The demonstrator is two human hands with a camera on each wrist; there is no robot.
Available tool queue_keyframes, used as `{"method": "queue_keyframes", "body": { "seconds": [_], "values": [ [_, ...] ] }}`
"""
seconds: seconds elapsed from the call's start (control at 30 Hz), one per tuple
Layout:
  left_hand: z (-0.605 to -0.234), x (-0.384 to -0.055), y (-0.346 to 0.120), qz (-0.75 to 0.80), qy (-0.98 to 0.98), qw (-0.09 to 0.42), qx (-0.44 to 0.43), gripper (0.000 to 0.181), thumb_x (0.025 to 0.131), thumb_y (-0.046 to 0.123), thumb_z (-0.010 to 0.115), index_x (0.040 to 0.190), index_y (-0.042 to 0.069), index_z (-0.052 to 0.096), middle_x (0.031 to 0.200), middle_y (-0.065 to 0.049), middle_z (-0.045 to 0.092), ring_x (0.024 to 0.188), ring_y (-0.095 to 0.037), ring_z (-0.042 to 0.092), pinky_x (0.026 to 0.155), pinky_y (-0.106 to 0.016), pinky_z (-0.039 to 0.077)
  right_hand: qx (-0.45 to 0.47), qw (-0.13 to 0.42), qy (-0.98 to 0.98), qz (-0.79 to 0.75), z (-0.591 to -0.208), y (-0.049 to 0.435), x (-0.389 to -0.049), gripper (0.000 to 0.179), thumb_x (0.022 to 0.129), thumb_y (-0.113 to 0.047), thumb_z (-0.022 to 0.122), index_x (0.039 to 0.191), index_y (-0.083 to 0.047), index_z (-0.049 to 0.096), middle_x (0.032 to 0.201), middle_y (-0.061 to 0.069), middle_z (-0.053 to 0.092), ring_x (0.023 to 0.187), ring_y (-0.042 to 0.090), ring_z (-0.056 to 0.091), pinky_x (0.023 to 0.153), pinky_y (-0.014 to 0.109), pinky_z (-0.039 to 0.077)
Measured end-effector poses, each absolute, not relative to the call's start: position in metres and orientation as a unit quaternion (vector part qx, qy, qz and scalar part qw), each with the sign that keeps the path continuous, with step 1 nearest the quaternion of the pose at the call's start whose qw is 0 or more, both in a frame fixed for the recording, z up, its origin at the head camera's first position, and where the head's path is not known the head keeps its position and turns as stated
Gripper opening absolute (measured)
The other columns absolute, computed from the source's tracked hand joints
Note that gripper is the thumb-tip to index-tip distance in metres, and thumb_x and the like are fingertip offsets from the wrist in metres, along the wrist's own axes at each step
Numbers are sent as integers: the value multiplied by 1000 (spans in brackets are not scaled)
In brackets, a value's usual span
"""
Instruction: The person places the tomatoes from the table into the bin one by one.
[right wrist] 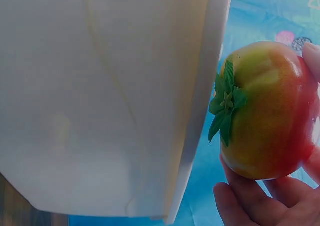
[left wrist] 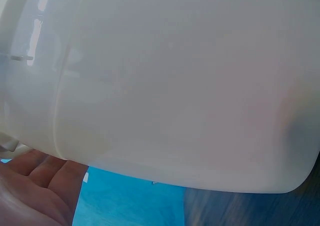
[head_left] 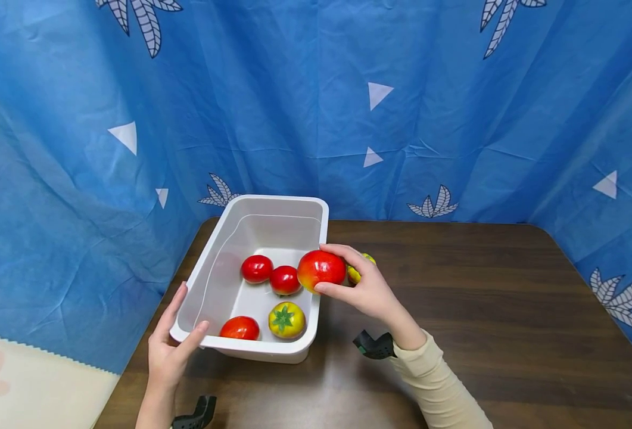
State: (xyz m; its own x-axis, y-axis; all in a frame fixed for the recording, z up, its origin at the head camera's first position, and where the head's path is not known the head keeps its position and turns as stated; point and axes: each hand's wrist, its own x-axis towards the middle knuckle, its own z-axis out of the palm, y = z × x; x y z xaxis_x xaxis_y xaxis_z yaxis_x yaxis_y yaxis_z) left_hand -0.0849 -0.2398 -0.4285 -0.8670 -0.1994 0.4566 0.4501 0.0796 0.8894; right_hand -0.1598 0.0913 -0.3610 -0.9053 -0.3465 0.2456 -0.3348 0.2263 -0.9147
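A white plastic tub [head_left: 208, 241] stands at the left of the table, and my left hand [head_left: 168, 351] grips its near left corner, thumb at the rim. In the left wrist view the fingers [left wrist: 52, 173] reach along the tub's outer wall. My right hand [head_left: 366, 286] holds a glossy red and yellow tomato [head_left: 320, 269] at the tub's right rim. Green leaves [right wrist: 227, 103] top this tomato in the right wrist view. Inside the tub lie two red tomatoes [head_left: 257, 269], an orange-red tomato [head_left: 239, 328] by the near wall and a yellow-green tomato [head_left: 286, 320].
Partly hidden behind my right hand is another yellow fruit [head_left: 354, 274]. Brown wooden tabletop [head_left: 482, 310] extends to the right. A blue patterned curtain [head_left: 294, 107] hangs along the back and sides. Black wrist mounts [head_left: 374, 345] sit on both wrists.
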Motion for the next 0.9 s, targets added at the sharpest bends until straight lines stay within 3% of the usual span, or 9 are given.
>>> {"method": "queue_keyframes", "body": {
  "seconds": [0.27,0.6,0.9],
  "values": [
    [-428,-85,-240,-673,-694,240,-88,71,74,-24,56,140,-4,38,145,-10,40,116,-19,48,86,-21,47,-229,16,789,-570,-340,79,-145,56,79,-13,74,132,-12,53,135,6,49,120,26,44,84,38,51],
    [-429,-86,-241,-675,-694,236,-87,71,75,-23,56,141,-2,38,145,-10,40,115,-20,48,84,-22,48,-265,22,774,-574,-368,74,-157,61,78,-23,76,133,-32,51,135,-8,45,122,15,42,87,36,50],
    [-428,-85,-239,-681,-687,238,-83,71,75,-24,56,141,-2,38,145,-11,40,115,-21,48,83,-22,49,-286,17,769,-571,-369,70,-157,61,78,-24,76,134,-28,51,136,-8,48,122,12,44,96,46,43]
  ]
}}
